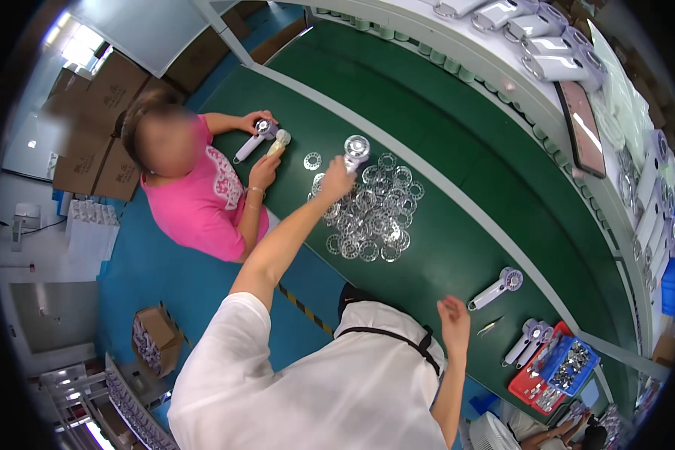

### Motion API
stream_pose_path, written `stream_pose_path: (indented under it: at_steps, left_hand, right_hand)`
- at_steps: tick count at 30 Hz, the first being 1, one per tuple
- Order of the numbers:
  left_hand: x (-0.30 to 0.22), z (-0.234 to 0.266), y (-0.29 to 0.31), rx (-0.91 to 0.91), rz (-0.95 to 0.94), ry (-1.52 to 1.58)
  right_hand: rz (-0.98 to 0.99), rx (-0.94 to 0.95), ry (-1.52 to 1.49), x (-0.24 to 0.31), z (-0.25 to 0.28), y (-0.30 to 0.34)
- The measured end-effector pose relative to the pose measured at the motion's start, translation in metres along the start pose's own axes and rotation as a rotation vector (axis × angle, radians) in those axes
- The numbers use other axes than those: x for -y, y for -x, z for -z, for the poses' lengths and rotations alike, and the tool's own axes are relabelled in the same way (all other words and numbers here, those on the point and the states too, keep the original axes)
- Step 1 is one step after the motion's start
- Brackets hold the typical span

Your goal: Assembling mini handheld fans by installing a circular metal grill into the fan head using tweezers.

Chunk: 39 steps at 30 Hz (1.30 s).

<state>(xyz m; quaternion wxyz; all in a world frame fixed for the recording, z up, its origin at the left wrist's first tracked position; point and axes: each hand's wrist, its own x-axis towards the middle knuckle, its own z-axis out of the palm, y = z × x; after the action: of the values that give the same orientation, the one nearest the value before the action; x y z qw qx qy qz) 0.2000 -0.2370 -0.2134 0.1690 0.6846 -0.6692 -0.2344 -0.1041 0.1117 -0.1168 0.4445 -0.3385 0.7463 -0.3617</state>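
Observation:
Stretched far out over the green table, my left hand (pixel 339 178) is closed around the handle of a handheld fan (pixel 357 148) with a round silvery head. Just below it spreads a heap of clear and silvery ring-shaped parts (pixel 375 210), and one loose ring (pixel 312 160) lies to the left. By the table's near edge, my right hand (pixel 454 322) is empty, its fingers loosely bent and apart. Closest to that hand are a white handheld fan with a purple-grey head (pixel 496 289) and a pair of tweezers (pixel 490 325), neither touched by it.
At the left, a co-worker in a pink top (pixel 195 199) handles another fan (pixel 256 136). On the right stand a red bin (pixel 531 381) and a blue bin (pixel 570 365) of small metal parts, beside more fans (pixel 529 341). A phone (pixel 582 127) lies on the upper shelf.

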Motion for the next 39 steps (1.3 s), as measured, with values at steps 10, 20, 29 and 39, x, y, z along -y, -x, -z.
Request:
stream_pose_path:
  at_steps: [10,20,29,39]
  left_hand:
    - [0.041,0.001,-0.134,0.032,0.165,-0.101]
    - [0.070,0.008,-0.095,-0.245,-0.026,-0.153]
    - [0.115,-0.008,0.012,-0.414,-0.037,-0.012]
    - [0.129,-0.010,0.033,-0.385,-0.062,-0.139]
  right_hand:
    - [-0.166,-0.057,0.057,0.005,-0.029,-0.005]
    - [-0.150,-0.057,0.117,0.009,-0.048,-0.016]
    - [-0.082,-0.032,0.084,0.013,-0.056,-0.010]
    - [0.022,-0.001,0.053,0.021,-0.043,0.008]
